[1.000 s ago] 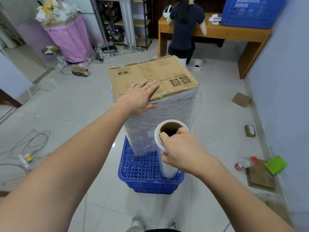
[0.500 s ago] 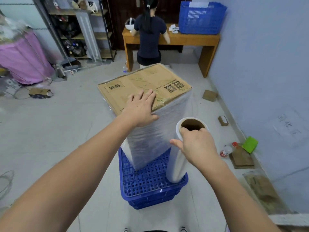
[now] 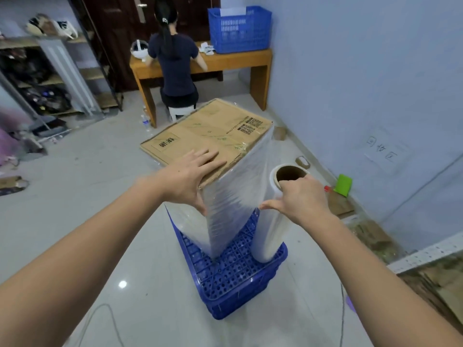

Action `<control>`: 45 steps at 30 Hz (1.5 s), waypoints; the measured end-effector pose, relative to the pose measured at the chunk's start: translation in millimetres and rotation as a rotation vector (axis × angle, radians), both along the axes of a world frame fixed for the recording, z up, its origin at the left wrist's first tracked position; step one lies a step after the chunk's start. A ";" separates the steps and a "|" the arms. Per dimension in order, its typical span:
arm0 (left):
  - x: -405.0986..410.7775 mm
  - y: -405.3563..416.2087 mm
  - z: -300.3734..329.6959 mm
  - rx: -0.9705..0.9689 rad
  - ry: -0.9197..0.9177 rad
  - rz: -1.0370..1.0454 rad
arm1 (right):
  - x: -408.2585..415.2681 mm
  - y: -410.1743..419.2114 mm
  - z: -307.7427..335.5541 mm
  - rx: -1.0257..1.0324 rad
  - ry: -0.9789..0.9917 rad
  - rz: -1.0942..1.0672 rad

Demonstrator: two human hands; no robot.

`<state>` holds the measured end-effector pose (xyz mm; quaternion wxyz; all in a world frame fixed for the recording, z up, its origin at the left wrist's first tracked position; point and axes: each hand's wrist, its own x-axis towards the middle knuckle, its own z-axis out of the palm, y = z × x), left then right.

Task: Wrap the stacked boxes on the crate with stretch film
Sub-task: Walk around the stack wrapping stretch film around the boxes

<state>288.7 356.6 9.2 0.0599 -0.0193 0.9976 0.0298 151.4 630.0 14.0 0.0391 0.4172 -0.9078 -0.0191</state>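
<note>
Pale tiled floor carries a blue perforated plastic crate bearing the stacked brown cardboard boxes, sides already sheathed in clear stretch film. Left hand presses flat, fingers spread, on top; right hand fingers clamp the white film roll standing on the crate. Wrapping appears well advanced, unfinished.

The floor is made of pale shiny tiles. A blue crate sits upside down on it, and the stacked boxes stand on the crate. Flat bits of cardboard lie on the floor by the wall. A wooden desk and a white stool stand farther back. A thin cable runs across the near tiles.
</note>
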 end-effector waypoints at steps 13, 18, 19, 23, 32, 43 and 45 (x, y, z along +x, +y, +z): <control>-2.2 23.4 16.8 -0.004 0.044 0.104 | 25.0 24.7 3.6 -0.012 -0.024 0.263; 5.7 41.0 10.2 -0.014 0.086 0.106 | 39.8 23.6 -13.6 -0.012 -0.036 0.483; 7.2 42.8 9.2 -0.001 0.090 0.108 | 42.3 21.0 -14.5 0.000 -0.039 0.505; 8.5 44.2 8.0 0.039 0.096 0.124 | 57.3 16.7 -6.5 0.029 -0.085 0.459; 11.2 44.6 4.8 0.039 0.111 0.119 | 84.7 8.0 5.8 0.054 -0.004 0.229; 7.6 24.7 2.4 -0.108 0.116 -0.024 | 101.1 -1.9 -3.0 -0.025 -0.036 -0.191; 5.5 17.7 1.8 -0.152 0.116 -0.067 | 106.4 -10.8 -8.5 -0.056 0.019 -0.237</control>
